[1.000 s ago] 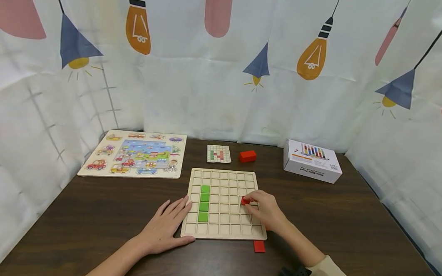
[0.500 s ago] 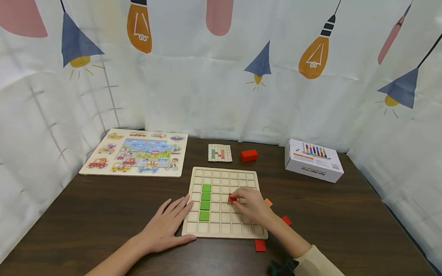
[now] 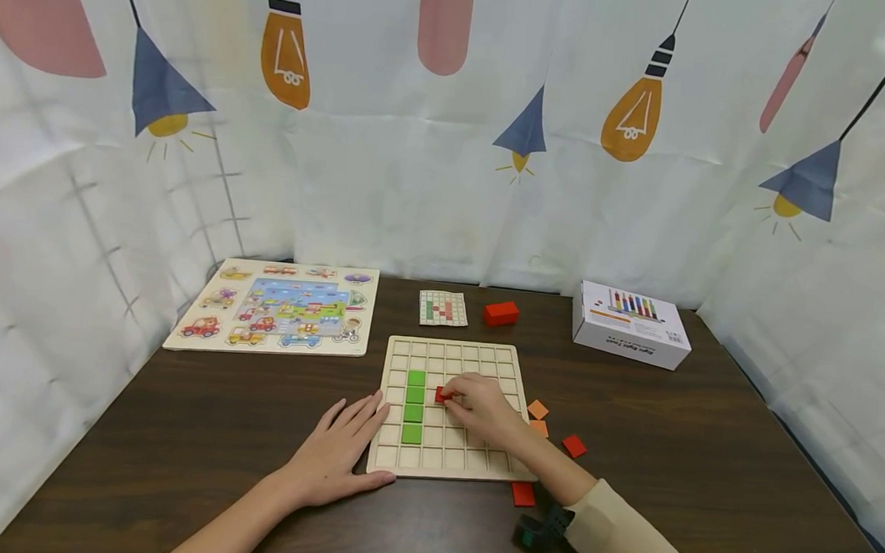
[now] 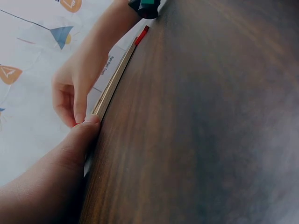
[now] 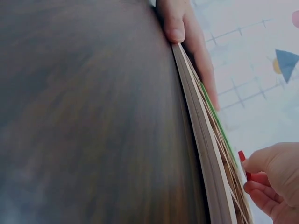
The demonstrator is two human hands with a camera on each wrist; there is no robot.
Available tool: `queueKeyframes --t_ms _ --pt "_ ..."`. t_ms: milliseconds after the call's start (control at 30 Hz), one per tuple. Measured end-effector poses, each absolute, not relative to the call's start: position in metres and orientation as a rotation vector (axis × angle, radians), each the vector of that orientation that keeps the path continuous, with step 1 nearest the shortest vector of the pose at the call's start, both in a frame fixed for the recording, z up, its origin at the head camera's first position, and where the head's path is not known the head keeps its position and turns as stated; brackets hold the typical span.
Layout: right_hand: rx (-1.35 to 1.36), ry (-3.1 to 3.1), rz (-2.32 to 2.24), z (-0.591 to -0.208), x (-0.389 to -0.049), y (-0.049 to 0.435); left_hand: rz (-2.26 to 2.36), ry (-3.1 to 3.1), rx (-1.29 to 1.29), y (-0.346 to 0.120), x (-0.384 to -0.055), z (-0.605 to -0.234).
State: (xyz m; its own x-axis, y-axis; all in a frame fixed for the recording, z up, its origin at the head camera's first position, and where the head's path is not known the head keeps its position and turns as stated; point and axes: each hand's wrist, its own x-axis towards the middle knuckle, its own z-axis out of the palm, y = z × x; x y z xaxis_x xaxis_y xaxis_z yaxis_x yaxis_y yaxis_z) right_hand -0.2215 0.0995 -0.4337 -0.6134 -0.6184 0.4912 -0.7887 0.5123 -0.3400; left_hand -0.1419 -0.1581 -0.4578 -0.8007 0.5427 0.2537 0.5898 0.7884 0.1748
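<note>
A wooden grid board (image 3: 451, 460) lies on the dark table, with a column of several green square tiles (image 3: 414, 395) set in its cells. My right hand (image 3: 484, 408) pinches a red square tile (image 3: 440, 395) between thumb and fingers over the board, just right of the green column. In the right wrist view the red tile (image 5: 241, 157) stands on edge in the fingertips, close to the board's surface. My left hand (image 3: 336, 450) lies with spread, straight fingers against the board's left edge and front corner.
Loose orange tiles (image 3: 537, 410) and red tiles (image 3: 574, 446) lie right of the board; another red tile (image 3: 523, 494) touches its front edge. Behind are a patterned card (image 3: 443, 308), a red block (image 3: 501, 314), a white box (image 3: 631, 324) and a vehicle picture puzzle (image 3: 208, 298).
My right hand has moved left across the board with the red tile, from the right-hand columns toward the green column, uncovering tiles at the right. The left hand stays at the board's edge.
</note>
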Motion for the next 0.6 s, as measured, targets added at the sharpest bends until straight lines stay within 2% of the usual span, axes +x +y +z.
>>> queueKeyframes --t_ms 600 --pt "1.129 -2.564 0.786 -0.4381 -0.2231 0.0896 -0.378 -2.854 -0.878 -0.1581 -0.1417 -0.4562"
